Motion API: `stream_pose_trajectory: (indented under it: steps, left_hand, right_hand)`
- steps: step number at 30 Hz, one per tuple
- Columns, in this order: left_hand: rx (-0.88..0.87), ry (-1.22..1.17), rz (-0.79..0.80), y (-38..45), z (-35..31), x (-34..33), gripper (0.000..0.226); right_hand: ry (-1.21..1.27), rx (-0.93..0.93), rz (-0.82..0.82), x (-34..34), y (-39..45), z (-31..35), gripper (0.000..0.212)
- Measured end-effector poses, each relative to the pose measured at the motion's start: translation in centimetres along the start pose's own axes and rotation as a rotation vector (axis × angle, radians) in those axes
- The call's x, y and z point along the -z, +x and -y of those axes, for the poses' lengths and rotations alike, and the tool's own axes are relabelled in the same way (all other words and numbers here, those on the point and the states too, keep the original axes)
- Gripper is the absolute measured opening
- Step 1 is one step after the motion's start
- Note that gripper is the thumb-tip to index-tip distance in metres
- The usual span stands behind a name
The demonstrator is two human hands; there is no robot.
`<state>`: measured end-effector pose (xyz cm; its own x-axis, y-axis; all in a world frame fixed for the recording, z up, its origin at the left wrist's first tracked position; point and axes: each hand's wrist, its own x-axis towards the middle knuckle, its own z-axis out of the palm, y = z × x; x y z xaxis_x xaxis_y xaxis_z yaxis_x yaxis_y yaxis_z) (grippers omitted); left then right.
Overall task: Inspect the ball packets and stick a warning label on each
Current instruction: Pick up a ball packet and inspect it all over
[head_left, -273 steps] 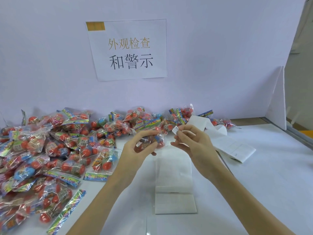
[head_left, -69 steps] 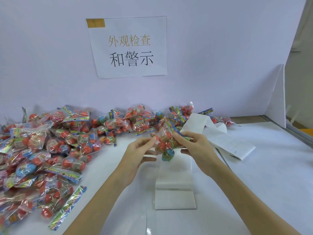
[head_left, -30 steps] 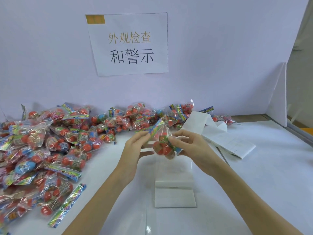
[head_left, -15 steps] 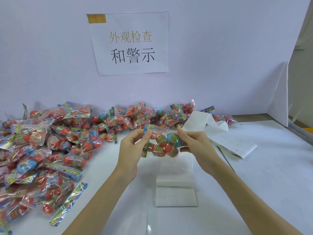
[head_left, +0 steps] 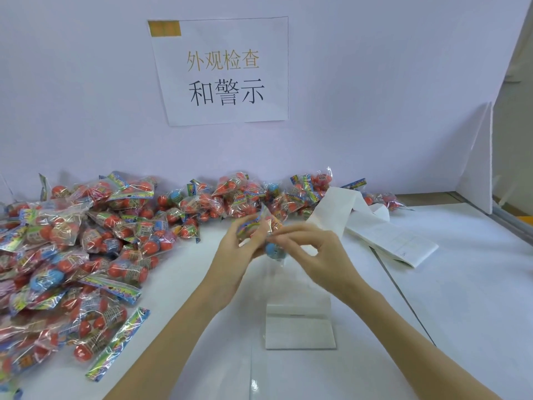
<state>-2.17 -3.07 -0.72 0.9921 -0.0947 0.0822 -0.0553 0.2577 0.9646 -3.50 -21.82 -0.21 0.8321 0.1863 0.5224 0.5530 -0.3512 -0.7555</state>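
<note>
Packet (head_left: 264,229) crinkled clear, red and blue balls, both hands pinching

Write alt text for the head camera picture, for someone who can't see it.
Two bare hands, left hand and right hand, hold one ball packet above a white table. A heap of ball packets covers the table's left side, a label strip lies at right, and a paper sign hangs on the wall.

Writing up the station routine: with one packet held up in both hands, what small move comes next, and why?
Probably finish turning the ball packet, then reach for the label strip. Both the left hand and right hand pinch it; no label is visible on it.
</note>
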Motion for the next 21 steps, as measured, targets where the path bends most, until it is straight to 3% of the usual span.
stream_pose_trajectory:
  steps: [2,4,9,13,17,21]
  left_hand:
    - [-0.052,0.058,-0.078,0.1,0.3,0.3,0.055]
    - [-0.044,0.047,-0.061,0.1,0.2,0.4,0.054]
    - [-0.025,-0.175,-0.004,0.0,-0.7,0.1,0.047]
    - [0.002,-0.252,-0.04,0.0,-0.7,-0.2,0.047]
    - [-0.015,-0.029,-0.035,-0.3,-0.5,-0.6,0.05]
    - [-0.009,0.116,-0.077,-0.2,-0.2,-0.3,0.049]
  right_hand:
    - [0.093,-0.05,-0.125,0.2,0.3,0.1,0.017]
    - [-0.002,-0.083,-0.192,0.6,0.5,0.1,0.027]
    - [0.229,-0.438,0.1,1.5,0.9,-0.6,0.013]
    - [0.444,-0.463,0.032,1.6,1.0,-0.6,0.017]
    - [0.448,-0.439,-0.092,1.6,1.1,-0.9,0.013]
    - [0.387,-0.449,-0.097,1.6,1.1,-0.9,0.014]
